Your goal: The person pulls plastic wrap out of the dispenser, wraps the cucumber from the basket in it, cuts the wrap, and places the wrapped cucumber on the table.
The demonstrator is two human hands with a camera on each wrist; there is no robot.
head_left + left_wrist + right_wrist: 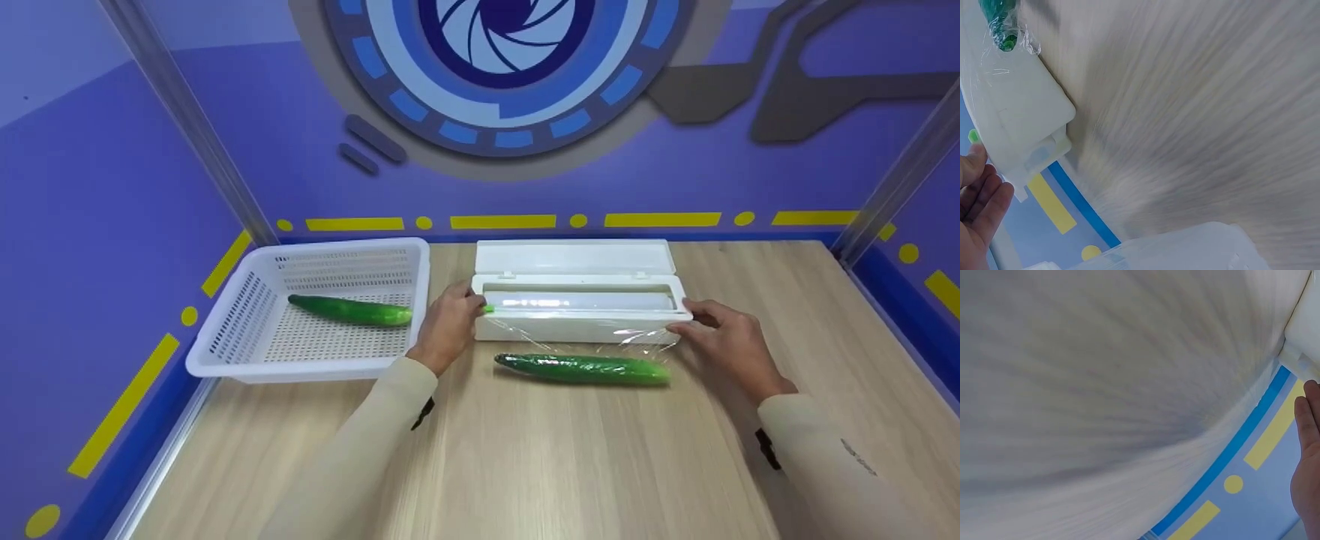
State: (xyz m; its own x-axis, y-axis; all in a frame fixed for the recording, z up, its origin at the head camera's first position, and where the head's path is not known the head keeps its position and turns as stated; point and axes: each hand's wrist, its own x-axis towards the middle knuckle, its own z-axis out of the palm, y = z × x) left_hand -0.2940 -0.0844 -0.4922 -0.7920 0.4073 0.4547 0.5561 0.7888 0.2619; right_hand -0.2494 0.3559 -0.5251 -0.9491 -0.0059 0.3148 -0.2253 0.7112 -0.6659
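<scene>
A white cling film dispenser (525,328) stands with its lid (574,256) raised, showing the film roll (577,301) inside. Clear film stretches from its front edge down to a film-covered cucumber (581,369) on the table. At the dispenser's left end, my left hand (448,322) grips the corner, its thumb right at the green slide cutter (488,308). My right hand (731,341) holds the opposite end between thumb and fingers. In the left wrist view, the left fingers (994,211) curve beside the dispenser's end. Only part of the right hand shows in the right wrist view.
To the left, a white perforated basket (307,369) holds another cucumber (352,310). Behind the dispenser rises a purple-blue printed wall (517,199), with side panels at left and right. Everything stands on a wood-grain table (570,465).
</scene>
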